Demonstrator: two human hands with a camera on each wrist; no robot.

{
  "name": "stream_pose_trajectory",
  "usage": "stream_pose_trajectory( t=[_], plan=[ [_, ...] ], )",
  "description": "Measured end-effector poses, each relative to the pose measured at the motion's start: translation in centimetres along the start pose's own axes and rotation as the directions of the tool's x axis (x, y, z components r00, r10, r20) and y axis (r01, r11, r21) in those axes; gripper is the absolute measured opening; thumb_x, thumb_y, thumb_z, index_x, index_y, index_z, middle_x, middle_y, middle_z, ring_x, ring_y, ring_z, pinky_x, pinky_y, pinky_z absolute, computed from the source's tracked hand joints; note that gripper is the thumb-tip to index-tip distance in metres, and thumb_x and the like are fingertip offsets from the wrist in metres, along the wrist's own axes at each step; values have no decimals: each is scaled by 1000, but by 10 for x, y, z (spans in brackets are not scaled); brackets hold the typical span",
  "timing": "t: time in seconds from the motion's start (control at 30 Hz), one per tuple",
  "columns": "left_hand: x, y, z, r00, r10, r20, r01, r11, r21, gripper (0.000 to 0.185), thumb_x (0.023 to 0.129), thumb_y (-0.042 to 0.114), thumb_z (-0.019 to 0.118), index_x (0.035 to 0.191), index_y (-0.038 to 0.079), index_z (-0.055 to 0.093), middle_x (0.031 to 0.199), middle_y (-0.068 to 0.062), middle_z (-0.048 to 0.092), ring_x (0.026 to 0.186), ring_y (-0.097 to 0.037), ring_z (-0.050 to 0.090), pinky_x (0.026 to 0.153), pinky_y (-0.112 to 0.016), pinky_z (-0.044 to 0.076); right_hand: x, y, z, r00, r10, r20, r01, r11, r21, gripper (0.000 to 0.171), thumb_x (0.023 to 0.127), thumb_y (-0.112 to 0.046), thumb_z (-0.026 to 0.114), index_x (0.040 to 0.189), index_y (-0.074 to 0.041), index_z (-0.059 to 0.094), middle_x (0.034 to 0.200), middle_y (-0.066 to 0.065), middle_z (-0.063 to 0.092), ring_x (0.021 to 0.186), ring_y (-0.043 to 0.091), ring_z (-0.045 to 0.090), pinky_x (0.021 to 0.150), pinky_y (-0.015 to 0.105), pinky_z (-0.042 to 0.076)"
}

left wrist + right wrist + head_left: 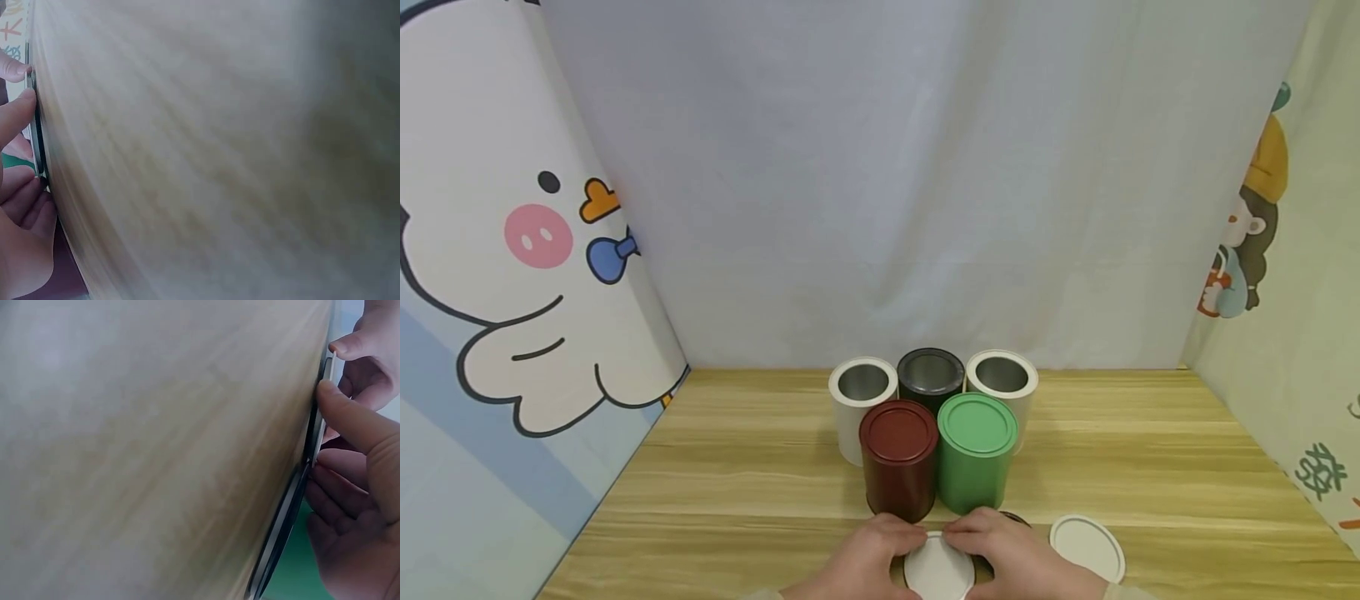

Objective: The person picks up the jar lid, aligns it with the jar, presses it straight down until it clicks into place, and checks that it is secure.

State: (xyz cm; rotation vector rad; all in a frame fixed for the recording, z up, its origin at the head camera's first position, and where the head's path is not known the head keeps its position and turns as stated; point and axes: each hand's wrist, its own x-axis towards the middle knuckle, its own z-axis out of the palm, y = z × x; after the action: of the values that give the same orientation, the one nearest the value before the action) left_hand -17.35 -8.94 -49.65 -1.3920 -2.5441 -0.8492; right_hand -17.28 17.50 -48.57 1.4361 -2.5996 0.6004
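A round white lid (938,571) lies between both hands at the bottom of the head view. My left hand (861,562) pinches its left edge between thumb and fingers. From the right, my right hand (1018,554) pinches the opposite edge the same way. Both wrist views show the lid edge-on, with a dark rim or layer beneath the white lid (327,400). Partly hidden behind the right hand is a dark round lid (1017,518). Just beyond the hands stand a dark red can (900,475) and a green can (976,475), both lidded.
Behind these stand a left white can (850,425) and a right white can (1024,408), both uncovered, with a black can (931,392) between them. Another white lid (1086,546) lies on the wooden table (722,483) at the right. A grey curtain (887,183) hangs behind.
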Motion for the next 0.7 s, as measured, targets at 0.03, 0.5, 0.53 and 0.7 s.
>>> stream_pose_trajectory(
  t=[0.03, 0.5, 0.53, 0.7],
  plan=[
    [0, 0, 0, 1000, -10, 10, 10, 1000, -10, 63, 71, 31, 90, 121, -1, 70, 118, -8, 69, 111, -16, 60, 94, -23, 48, 0, 0, 0, 1000, 0, -3, 0, 1000, 3, 60, 76, -34, 85, 127, -7, 67, 123, 1, 64, 109, 15, 56, 84, 30, 52],
    [-1, 5, -14, 997, -54, 53, 58, 995, -81, 62, 78, 34, 86, 126, -1, 66, 124, -8, 66, 115, -17, 58, 95, -28, 49, -3, -1, -5, 999, 2, -48, 2, 997, 80, 59, 80, -31, 84, 130, -9, 65, 125, 1, 62, 112, 17, 57, 87, 33, 52],
    [-1, 5, -15, 998, -51, 47, 55, 995, -86, 62, 78, 33, 86, 126, -1, 67, 124, -8, 66, 114, -18, 58, 95, -28, 49, -3, -2, -6, 999, 0, -53, 5, 996, 86, 59, 80, -31, 84, 131, -8, 65, 125, 1, 62, 113, 17, 57, 88, 33, 52],
    [-1, 5, -17, 1000, -18, 3, 18, 997, -72, 58, 78, 32, 86, 123, 0, 68, 121, -8, 67, 112, -18, 59, 95, -28, 49, -4, -3, -11, 998, 3, -66, 4, 995, 103, 59, 81, -34, 83, 131, -9, 64, 126, 0, 62, 114, 18, 57, 90, 34, 52]
  ],
)
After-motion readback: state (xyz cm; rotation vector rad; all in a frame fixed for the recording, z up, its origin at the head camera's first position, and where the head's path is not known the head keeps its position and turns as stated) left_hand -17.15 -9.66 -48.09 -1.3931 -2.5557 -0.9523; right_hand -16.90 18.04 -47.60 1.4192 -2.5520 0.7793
